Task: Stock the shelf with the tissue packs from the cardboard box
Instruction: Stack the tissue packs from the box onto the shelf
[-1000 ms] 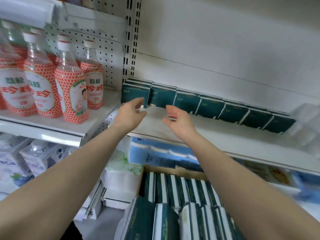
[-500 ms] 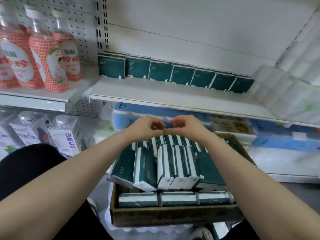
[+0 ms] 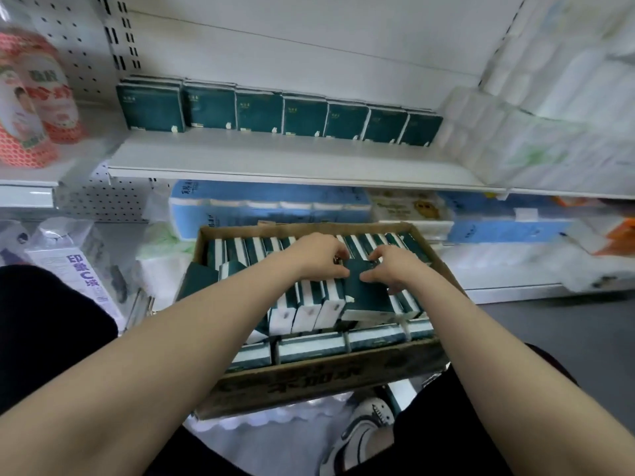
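Down from the shelf point(image 3: 275, 159) into the cardboard box point(image 3: 309, 376) came left hand point(image 3: 321, 257) and right hand point(image 3: 391, 269), grips pinching the next tissue pack point(image 3: 366, 292) to stock.

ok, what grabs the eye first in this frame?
Two bare forearms converge mid-frame, left hand and right hand gripping a dark green tissue pack atop the full cardboard box. Above, a row of matching packs lines the back of the white shelf. A red-labelled bottle stands far left.
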Demonstrator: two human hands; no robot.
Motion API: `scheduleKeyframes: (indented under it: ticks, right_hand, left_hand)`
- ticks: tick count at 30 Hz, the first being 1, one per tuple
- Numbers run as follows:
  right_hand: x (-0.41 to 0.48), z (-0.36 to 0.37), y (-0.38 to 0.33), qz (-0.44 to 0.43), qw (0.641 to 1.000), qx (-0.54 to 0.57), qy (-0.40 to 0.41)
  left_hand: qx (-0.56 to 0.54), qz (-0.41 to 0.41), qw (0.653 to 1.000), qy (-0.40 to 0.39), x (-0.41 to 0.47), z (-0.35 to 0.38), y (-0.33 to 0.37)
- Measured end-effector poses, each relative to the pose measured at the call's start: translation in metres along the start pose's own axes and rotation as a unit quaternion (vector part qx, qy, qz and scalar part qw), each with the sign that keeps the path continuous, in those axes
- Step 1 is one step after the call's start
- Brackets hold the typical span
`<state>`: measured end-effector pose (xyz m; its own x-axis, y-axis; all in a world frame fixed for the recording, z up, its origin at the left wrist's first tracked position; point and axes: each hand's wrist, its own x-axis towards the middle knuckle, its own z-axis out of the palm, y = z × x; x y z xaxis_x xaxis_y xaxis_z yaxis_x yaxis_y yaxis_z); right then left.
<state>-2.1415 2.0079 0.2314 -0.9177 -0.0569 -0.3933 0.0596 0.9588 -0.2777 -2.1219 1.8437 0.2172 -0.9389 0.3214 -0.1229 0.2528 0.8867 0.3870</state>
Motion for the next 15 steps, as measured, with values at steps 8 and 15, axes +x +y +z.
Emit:
scheduleKeyframes:
  ticks: [8, 15]
  right_hand:
    - [0.013, 0.012, 0.001, 0.088, 0.987, 0.113, -0.076]
    - [0.024, -0.003, 0.003, 0.024, 0.971, 0.239, -0.017]
  left_hand:
    - [0.045, -0.014, 0.998, -0.03, 0.009, 0.006, -0.003]
    - [-0.028, -0.033, 0.999, -0.006, 0.012, 0.006, -0.011]
